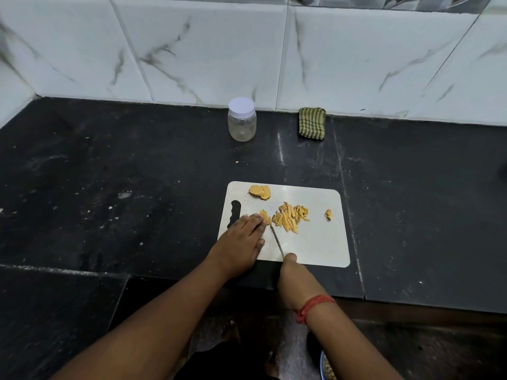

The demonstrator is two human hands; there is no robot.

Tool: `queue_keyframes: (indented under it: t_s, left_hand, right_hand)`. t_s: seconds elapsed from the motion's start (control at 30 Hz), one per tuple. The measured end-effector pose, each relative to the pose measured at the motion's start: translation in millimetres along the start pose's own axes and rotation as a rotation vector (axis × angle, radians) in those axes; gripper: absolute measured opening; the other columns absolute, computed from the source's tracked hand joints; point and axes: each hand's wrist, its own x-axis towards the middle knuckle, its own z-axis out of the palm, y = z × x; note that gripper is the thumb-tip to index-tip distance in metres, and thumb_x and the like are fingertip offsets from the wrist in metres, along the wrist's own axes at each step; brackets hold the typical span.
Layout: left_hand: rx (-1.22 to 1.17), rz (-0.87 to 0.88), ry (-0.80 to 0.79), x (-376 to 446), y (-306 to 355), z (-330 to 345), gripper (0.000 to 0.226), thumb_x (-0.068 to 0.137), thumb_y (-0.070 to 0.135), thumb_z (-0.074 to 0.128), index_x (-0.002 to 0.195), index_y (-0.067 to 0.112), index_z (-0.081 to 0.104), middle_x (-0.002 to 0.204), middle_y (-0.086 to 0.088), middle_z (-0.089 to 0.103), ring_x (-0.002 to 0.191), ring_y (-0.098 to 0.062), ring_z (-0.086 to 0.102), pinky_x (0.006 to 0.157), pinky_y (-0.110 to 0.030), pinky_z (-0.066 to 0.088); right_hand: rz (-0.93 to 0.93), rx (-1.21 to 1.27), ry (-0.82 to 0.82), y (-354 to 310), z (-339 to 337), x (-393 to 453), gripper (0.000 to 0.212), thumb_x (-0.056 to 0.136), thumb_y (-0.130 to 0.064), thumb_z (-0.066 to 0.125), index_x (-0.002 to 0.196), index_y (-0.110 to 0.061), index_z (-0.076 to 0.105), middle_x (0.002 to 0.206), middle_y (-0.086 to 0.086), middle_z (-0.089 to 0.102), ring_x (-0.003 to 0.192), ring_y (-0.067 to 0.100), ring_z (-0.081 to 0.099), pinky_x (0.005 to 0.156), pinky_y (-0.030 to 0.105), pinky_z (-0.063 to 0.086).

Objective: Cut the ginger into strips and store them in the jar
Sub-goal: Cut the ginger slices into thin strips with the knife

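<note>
A white cutting board (315, 245) lies on the black counter. My left hand (241, 239) lies flat on the board with its fingertips pressing a ginger slice (264, 216). My right hand (295, 272) grips a knife (276, 240) whose blade points at that slice from the right side. A heap of cut ginger strips (290, 216) sits just right of the blade. Two uncut ginger slices (259, 192) lie at the board's far edge, and a small ginger scrap (328, 214) lies to the right. The clear jar (242, 119) with a white lid stands shut near the wall.
A folded green striped cloth (312, 123) rests against the tiled wall right of the jar. The counter's front edge (192, 275) runs under my forearms. A bowl rim (326, 366) shows at the bottom below the counter.
</note>
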Motion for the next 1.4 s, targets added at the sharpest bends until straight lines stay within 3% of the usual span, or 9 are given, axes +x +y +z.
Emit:
queue_keyframes:
  t_s: [0.2, 0.43, 0.63, 0.83, 1.03, 1.2, 1.27, 1.33, 1.4]
  left_hand:
    - [0.007, -0.006, 0.028, -1, 0, 0, 0.053, 0.105, 0.034, 0.031, 0.147, 0.006, 0.05, 0.148, -0.011, 0.05, 0.141, -0.024, 0.043, 0.124, -0.041, 0.027]
    - [-0.021, -0.018, 0.039, -2, -1, 1, 0.052, 0.106, 0.033, 0.033, 0.15, 0.008, 0.046, 0.152, -0.01, 0.045, 0.142, -0.023, 0.042, 0.124, -0.041, 0.025]
    - [-0.032, -0.016, 0.057, -3, -1, 0, 0.051, 0.106, 0.032, 0.035, 0.149, 0.008, 0.048, 0.151, -0.01, 0.046, 0.141, -0.023, 0.043, 0.124, -0.042, 0.027]
    - [-0.051, -0.008, 0.061, -2, -3, 1, 0.05, 0.105, 0.031, 0.037, 0.147, 0.007, 0.05, 0.149, -0.011, 0.049, 0.14, -0.024, 0.045, 0.123, -0.041, 0.029]
    - [-0.062, -0.007, 0.062, -2, -4, 3, 0.05, 0.105, 0.031, 0.036, 0.147, 0.008, 0.05, 0.148, -0.01, 0.051, 0.14, -0.024, 0.045, 0.122, -0.042, 0.03]
    - [-0.06, -0.017, 0.063, -1, -4, 3, 0.05, 0.103, 0.03, 0.037, 0.146, 0.007, 0.052, 0.147, -0.011, 0.052, 0.139, -0.024, 0.046, 0.122, -0.043, 0.031]
    - [-0.052, -0.025, 0.057, -1, -3, 2, 0.051, 0.103, 0.031, 0.037, 0.146, 0.008, 0.051, 0.147, -0.01, 0.052, 0.139, -0.024, 0.047, 0.122, -0.043, 0.031]
    - [-0.044, -0.025, 0.063, -1, -3, 2, 0.051, 0.103, 0.031, 0.036, 0.146, 0.008, 0.052, 0.147, -0.01, 0.053, 0.138, -0.024, 0.047, 0.122, -0.043, 0.031]
    - [-0.044, -0.024, 0.066, -1, -2, 2, 0.051, 0.103, 0.031, 0.036, 0.146, 0.008, 0.052, 0.146, -0.01, 0.053, 0.138, -0.024, 0.047, 0.122, -0.043, 0.031]
  right_hand:
    - [-0.056, 0.068, 0.105, -2, -11, -4, 0.027, 0.09, 0.005, 0.034, 0.115, -0.002, 0.038, 0.095, 0.016, 0.063, 0.068, 0.025, 0.048, 0.062, 0.031, 0.036]
    - [-0.011, 0.127, 0.037, -17, -21, 20, 0.026, 0.093, 0.0, 0.036, 0.12, 0.001, 0.037, 0.106, 0.022, 0.062, 0.096, 0.034, 0.062, 0.066, 0.029, 0.037]
    - [-0.038, 0.071, 0.063, -20, -17, 32, 0.031, 0.094, 0.001, 0.035, 0.125, 0.004, 0.035, 0.106, 0.02, 0.066, 0.096, 0.031, 0.065, 0.051, 0.026, 0.031]
    - [-0.048, 0.061, 0.089, -21, -15, 38, 0.039, 0.094, 0.001, 0.034, 0.133, 0.005, 0.031, 0.111, 0.022, 0.064, 0.099, 0.033, 0.064, 0.059, 0.025, 0.036]
    - [0.008, 0.055, -0.049, -27, -22, 41, 0.036, 0.097, -0.011, 0.038, 0.131, 0.001, 0.035, 0.118, 0.021, 0.056, 0.108, 0.032, 0.058, 0.076, 0.031, 0.038]
    - [0.002, 0.029, -0.04, -33, -29, 42, 0.035, 0.097, -0.012, 0.041, 0.131, -0.002, 0.038, 0.119, 0.019, 0.057, 0.101, 0.033, 0.059, 0.056, 0.019, 0.03]
    - [-0.019, -0.017, -0.051, -34, -27, 33, 0.032, 0.099, -0.01, 0.037, 0.128, 0.0, 0.043, 0.111, 0.014, 0.061, 0.088, 0.022, 0.061, 0.066, 0.02, 0.041]
    - [0.008, -0.093, -0.147, -31, -27, 21, 0.034, 0.099, -0.007, 0.033, 0.131, 0.003, 0.042, 0.102, 0.011, 0.063, 0.094, 0.021, 0.064, 0.084, 0.028, 0.045]
    - [0.047, -0.039, -0.212, -31, -27, 23, 0.039, 0.097, -0.007, 0.037, 0.133, 0.007, 0.034, 0.106, 0.016, 0.062, 0.09, 0.025, 0.062, 0.072, 0.031, 0.046]
